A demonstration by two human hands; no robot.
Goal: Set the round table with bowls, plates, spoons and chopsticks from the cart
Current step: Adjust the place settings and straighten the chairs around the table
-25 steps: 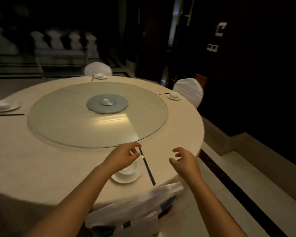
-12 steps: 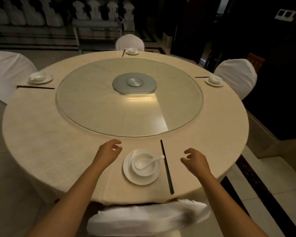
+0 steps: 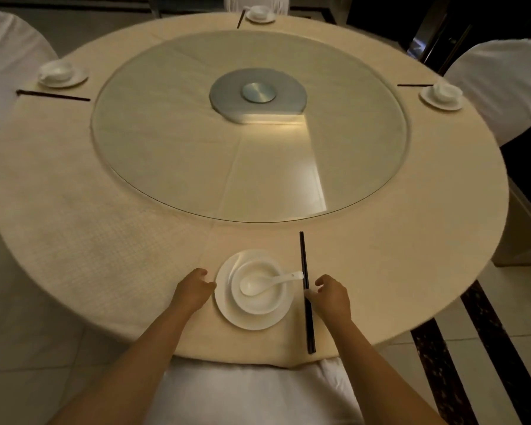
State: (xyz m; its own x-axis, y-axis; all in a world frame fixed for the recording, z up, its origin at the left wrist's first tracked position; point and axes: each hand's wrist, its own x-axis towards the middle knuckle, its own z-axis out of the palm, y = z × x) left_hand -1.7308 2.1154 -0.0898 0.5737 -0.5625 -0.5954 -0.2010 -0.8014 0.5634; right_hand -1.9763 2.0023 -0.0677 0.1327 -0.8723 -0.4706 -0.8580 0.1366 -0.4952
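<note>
Round table (image 3: pixel 105 240) with plates (image 3: pixel 249 314), chopsticks (image 3: pixel 305 289).

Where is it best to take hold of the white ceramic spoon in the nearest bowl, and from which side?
Probably by its handle end, coming from the right. The white ceramic spoon has its scoop down inside the white round bowl, while the handle sticks out over the rim toward the black chopsticks. The right hand is close to it.

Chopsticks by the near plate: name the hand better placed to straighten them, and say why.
Right. The right hand sits beside the chopsticks, fingertips at them. The left hand is across the plate, at its far rim.
</note>
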